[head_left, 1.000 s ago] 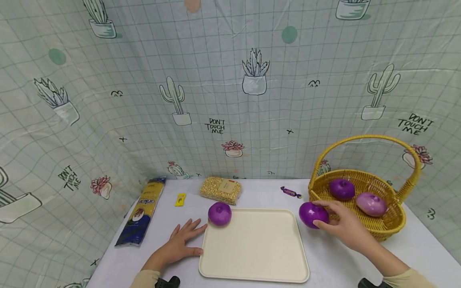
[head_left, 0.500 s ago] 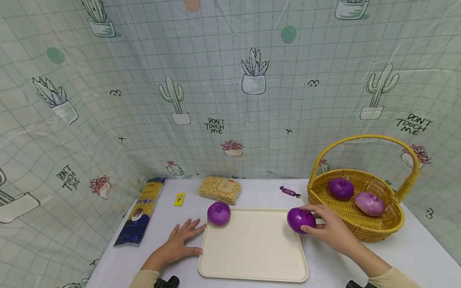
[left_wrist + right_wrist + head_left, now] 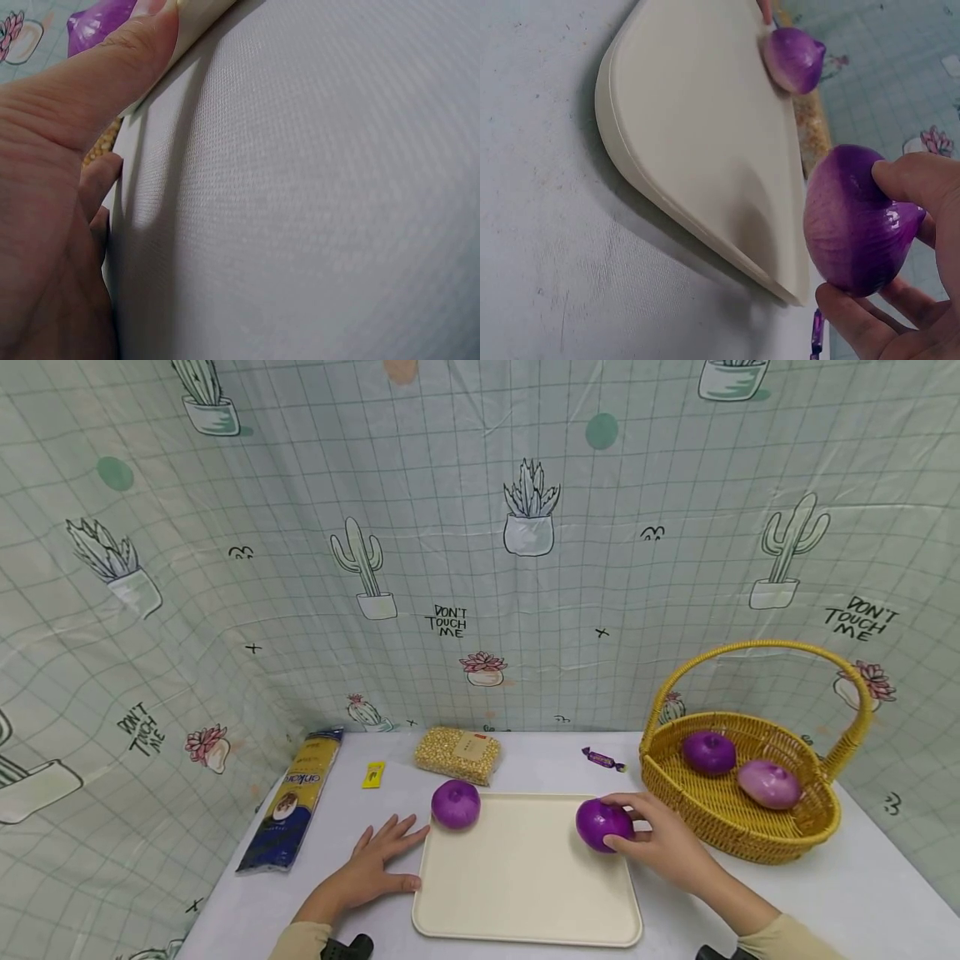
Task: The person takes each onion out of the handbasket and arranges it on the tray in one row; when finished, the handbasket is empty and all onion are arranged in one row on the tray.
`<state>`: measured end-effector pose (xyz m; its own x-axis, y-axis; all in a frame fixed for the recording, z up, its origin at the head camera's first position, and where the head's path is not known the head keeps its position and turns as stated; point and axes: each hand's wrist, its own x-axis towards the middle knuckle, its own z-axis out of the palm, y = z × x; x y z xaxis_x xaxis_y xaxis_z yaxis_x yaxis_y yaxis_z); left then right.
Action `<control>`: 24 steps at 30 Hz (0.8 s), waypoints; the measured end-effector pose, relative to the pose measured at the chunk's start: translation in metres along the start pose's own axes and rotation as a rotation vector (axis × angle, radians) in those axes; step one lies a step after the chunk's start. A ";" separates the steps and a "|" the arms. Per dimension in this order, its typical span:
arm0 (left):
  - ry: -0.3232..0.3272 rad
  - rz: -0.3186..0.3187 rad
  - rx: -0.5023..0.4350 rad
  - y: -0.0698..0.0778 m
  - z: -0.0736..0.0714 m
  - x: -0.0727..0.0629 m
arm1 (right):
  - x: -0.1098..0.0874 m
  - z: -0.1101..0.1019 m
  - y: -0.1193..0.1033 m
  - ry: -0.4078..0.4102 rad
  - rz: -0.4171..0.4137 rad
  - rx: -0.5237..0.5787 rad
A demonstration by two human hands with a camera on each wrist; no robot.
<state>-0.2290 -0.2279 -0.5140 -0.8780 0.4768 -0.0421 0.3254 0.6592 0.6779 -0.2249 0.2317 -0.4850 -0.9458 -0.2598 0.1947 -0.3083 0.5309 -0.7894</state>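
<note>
My right hand (image 3: 663,843) grips a purple onion (image 3: 602,825) between thumb and fingers, over the right back corner of a cream tray (image 3: 525,877). In the right wrist view that onion (image 3: 851,225) hangs above the tray's rim, its shadow falling on the tray. A second onion (image 3: 456,804) sits at the tray's left back corner. Fingers spread, my left hand (image 3: 371,864) lies at the tray's left edge, the thumb touching the rim in the left wrist view. Two more onions, one dark (image 3: 708,752) and one paler (image 3: 769,784), lie in a yellow wicker basket (image 3: 735,839).
Behind the tray lies a bag of corn kernels (image 3: 457,755). A yellow wrapped sweet (image 3: 373,775) and a blue and gold packet (image 3: 291,802) lie to the left. A purple wrapped candy (image 3: 603,760) lies near the basket. A patterned curtain (image 3: 480,568) stands behind the table.
My right hand has carried the onion leftward from in front of the basket to over the tray's right back corner. My left hand has stayed in place.
</note>
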 end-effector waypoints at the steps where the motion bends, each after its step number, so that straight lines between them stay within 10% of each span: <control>1: 0.000 0.000 0.000 0.000 0.000 0.000 | 0.000 0.002 0.000 -0.002 0.000 0.004; 24: -0.002 0.013 -0.002 -0.001 0.000 0.001 | 0.024 0.040 -0.004 -0.025 0.028 0.033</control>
<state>-0.2298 -0.2282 -0.5142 -0.8731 0.4863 -0.0351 0.3360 0.6523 0.6795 -0.2423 0.1908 -0.5007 -0.9513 -0.2649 0.1578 -0.2774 0.5116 -0.8132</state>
